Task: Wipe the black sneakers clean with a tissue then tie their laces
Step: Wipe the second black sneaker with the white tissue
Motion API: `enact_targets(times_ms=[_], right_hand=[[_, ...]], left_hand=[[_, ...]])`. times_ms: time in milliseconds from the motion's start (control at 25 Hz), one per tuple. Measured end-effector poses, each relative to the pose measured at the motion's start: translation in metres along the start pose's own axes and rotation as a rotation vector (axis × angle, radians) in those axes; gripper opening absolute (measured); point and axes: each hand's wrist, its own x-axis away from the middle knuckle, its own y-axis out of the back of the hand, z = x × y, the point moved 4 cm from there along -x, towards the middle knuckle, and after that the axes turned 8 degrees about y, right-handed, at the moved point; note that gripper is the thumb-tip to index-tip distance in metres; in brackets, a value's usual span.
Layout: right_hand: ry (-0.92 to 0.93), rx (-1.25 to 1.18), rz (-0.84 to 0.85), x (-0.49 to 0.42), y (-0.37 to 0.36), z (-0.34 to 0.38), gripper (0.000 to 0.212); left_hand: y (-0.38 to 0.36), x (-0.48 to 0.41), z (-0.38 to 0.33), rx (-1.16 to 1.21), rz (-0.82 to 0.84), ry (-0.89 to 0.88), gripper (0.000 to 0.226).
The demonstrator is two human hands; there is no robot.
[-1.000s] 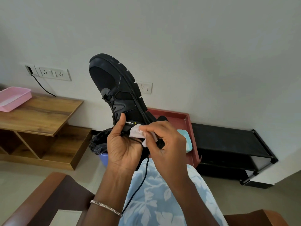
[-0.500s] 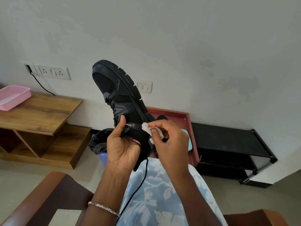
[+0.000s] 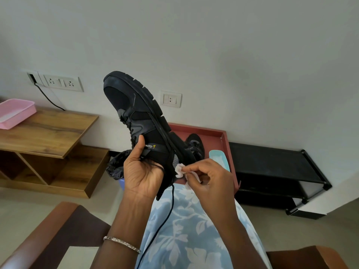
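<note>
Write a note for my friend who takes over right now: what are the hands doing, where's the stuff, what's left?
Left hand grips the sneaker, toe up.
Right hand pinches the tissue at the sneaker's heel side.
Its lace hangs loose, untied.
Second sneaker lies in the red tray.
Done: wiping is under way.
Left: finish wiping, wipe the second sneaker, tie the laces.
</note>
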Motion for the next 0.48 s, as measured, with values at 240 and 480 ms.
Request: enact_targets(times_ms=[240,480], right_hand=[[0.091,0.032,-0.061,-0.031,-0.003,0.01,0.016],[0.199,0.065,-0.013,-0.029,-0.002,0.006,0.021]], left_hand=[[-0.008,0.002,0.011,-0.036,-0.003,0.046,0.035],[-0.012,0.006,0.001,-0.025,0.005,0.006,0.04]])
